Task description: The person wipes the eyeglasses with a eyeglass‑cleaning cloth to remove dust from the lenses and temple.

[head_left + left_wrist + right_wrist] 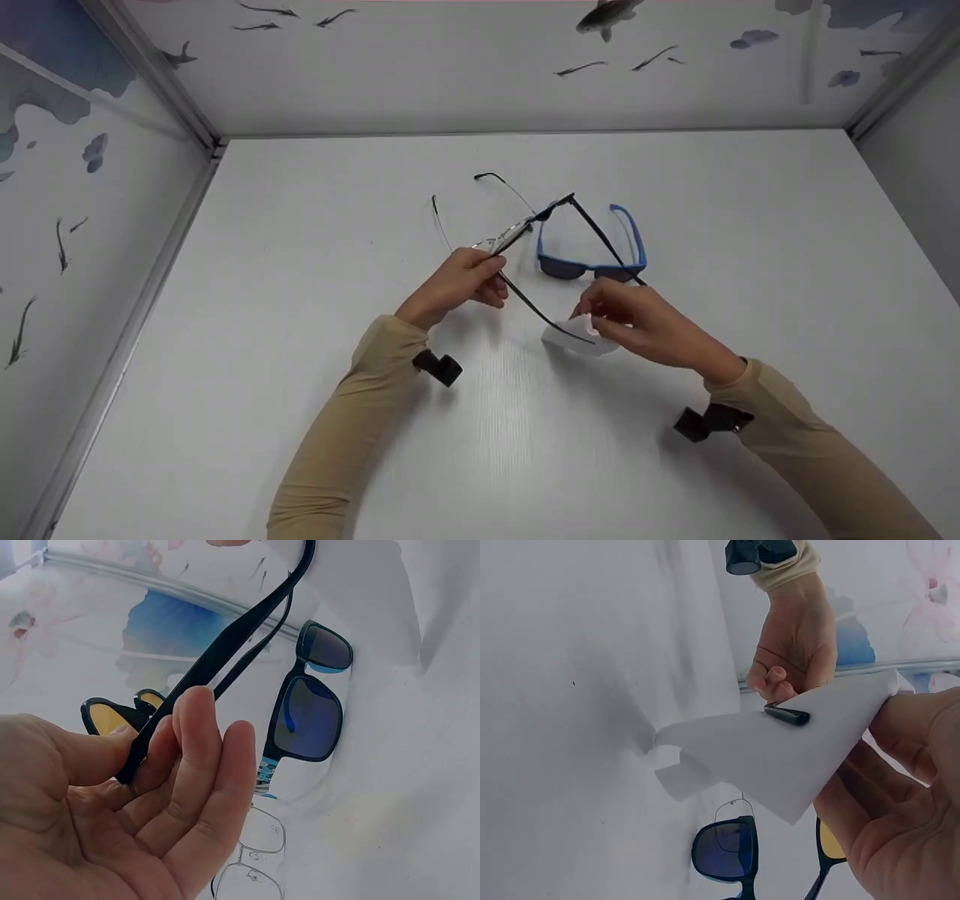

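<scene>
Between thumb and fingers, my left hand (472, 276) pinches a pair of black-framed glasses (225, 645) by one arm close to the hinge. They are raised over the table, and a yellow lens (112, 718) shows behind the thumb in the left wrist view. My right hand (637, 319) pinches a white cloth (750, 757) by its edge, with some fingers hidden behind it. The black tip (791, 716) of one glasses arm lies across the cloth's face. The other arm reaches past the right hand's knuckles in the head view.
Blue sunglasses (562, 268) with dark lenses lie on the white table (300, 262) just beyond the right hand. Thin wire-rimmed glasses (262, 831) lie beyond the left hand, partly covered by it. Printed panels (450, 82) wall the table's back and sides.
</scene>
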Demonstrator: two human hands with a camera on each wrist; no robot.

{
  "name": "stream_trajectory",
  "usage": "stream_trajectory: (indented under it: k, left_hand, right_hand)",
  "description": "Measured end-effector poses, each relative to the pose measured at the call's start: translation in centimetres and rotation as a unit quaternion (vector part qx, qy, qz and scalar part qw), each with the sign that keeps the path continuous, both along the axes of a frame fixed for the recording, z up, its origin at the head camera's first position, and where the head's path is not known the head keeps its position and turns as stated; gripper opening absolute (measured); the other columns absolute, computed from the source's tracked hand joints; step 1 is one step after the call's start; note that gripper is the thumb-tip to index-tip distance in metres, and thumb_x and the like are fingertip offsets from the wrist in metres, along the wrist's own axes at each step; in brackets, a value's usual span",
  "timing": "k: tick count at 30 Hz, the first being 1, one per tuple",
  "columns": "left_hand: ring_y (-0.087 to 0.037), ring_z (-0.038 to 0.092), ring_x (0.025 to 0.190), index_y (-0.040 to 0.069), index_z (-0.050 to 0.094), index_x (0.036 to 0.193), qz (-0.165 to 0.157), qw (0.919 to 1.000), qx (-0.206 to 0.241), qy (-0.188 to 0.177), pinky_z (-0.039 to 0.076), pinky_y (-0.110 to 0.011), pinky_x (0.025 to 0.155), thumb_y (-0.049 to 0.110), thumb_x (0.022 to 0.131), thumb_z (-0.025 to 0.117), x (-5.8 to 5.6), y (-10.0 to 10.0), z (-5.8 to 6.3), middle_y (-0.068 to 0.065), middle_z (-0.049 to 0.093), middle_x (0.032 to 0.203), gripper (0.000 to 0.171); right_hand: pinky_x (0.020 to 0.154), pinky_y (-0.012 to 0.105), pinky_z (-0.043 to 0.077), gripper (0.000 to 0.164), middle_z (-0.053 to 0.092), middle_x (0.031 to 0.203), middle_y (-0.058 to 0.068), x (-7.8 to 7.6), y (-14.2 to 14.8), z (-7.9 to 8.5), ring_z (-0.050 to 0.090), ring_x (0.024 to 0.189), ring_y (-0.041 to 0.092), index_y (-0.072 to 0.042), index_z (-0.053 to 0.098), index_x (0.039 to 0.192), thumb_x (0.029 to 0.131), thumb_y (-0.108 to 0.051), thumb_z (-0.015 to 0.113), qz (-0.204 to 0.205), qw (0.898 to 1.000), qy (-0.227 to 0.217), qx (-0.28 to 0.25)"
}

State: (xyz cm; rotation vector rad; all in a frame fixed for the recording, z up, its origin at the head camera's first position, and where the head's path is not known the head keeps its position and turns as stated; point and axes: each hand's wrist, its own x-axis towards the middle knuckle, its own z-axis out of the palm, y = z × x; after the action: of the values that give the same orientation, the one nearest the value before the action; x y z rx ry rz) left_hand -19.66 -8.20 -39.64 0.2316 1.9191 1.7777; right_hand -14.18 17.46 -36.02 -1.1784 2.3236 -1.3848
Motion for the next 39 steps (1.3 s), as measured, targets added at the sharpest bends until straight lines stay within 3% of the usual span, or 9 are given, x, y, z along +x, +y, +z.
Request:
stream_trajectory:
  k: [4,7,14,22,27,32,39]
  left_hand:
    - [-0.032,0.062,0.071,-0.009,0.056,0.091,-0.011,0.9998,0.016,-0.006,0.050,-0.040,0.072,0.014,0.095,0.043,0.4,0.5,0.5,-0.020,0.059,0.079,0.027]
    - [-0.026,0.062,0.066,-0.010,0.056,0.090,-0.021,0.9993,0.028,-0.011,0.050,-0.039,0.070,0.016,0.095,0.042,0.7,1.1,0.1,-0.017,0.059,0.076,0.029]
    - [-0.022,0.064,0.067,-0.010,0.057,0.092,-0.039,0.9981,0.044,-0.021,0.051,-0.038,0.071,0.019,0.094,0.047,1.8,1.7,-0.1,-0.013,0.061,0.076,0.030]
    - [-0.022,0.064,0.067,-0.005,0.059,0.087,-0.056,0.9964,0.061,-0.020,0.051,-0.035,0.069,0.018,0.094,0.045,2.3,1.6,-0.3,-0.012,0.062,0.075,0.029]
    - [-0.025,0.064,0.070,-0.013,0.057,0.093,-0.038,0.9975,0.058,-0.018,0.050,-0.037,0.072,0.017,0.095,0.044,2.1,1.3,-0.2,-0.014,0.061,0.077,0.032]
    - [-0.026,0.064,0.071,-0.016,0.054,0.095,0.001,0.9984,0.055,-0.015,0.049,-0.042,0.075,0.016,0.094,0.045,1.6,0.1,-0.2,-0.018,0.061,0.079,0.033]
    - [-0.021,0.063,0.067,-0.010,0.056,0.093,0.028,0.9983,0.048,-0.017,0.050,-0.037,0.074,0.015,0.093,0.047,1.3,-2.0,-0.4,-0.015,0.061,0.077,0.027]
  right_hand:
    - [0.064,0.031,0.049,0.015,0.056,0.096,0.021,-0.4,-1.0,0.0,0.057,0.072,0.035,0.007,0.052,0.098,0.085,0.012,0.046,-0.023,0.999,-0.033,-0.016]
    - [0.065,0.030,0.048,0.015,0.055,0.097,0.023,-0.9,-2.1,0.1,0.055,0.074,0.033,0.007,0.051,0.098,0.086,0.012,0.045,-0.034,0.998,-0.047,-0.029]
    - [0.056,0.024,0.041,0.012,0.054,0.085,0.017,-2.0,-3.8,1.1,0.048,0.065,0.017,0.010,0.051,0.098,0.086,0.009,0.046,-0.037,0.998,-0.039,-0.039]
    - [0.055,0.024,0.041,0.012,0.054,0.086,0.014,-2.5,-4.2,1.2,0.048,0.067,0.019,0.007,0.051,0.097,0.086,0.009,0.047,-0.024,0.998,-0.036,-0.047]
    - [0.049,0.025,0.039,0.014,0.053,0.078,0.014,-2.2,-3.5,1.4,0.045,0.057,0.017,0.004,0.052,0.097,0.085,0.011,0.046,0.005,0.999,-0.012,-0.044]
    - [0.048,0.024,0.042,0.015,0.057,0.085,0.012,-1.4,-1.9,1.3,0.049,0.058,0.018,0.005,0.053,0.096,0.084,0.013,0.048,0.033,0.999,0.011,-0.021]
    - [0.058,0.028,0.048,0.017,0.059,0.091,0.015,-0.5,1.0,0.9,0.056,0.070,0.024,0.003,0.053,0.097,0.082,0.012,0.052,0.011,0.999,0.032,0.015]
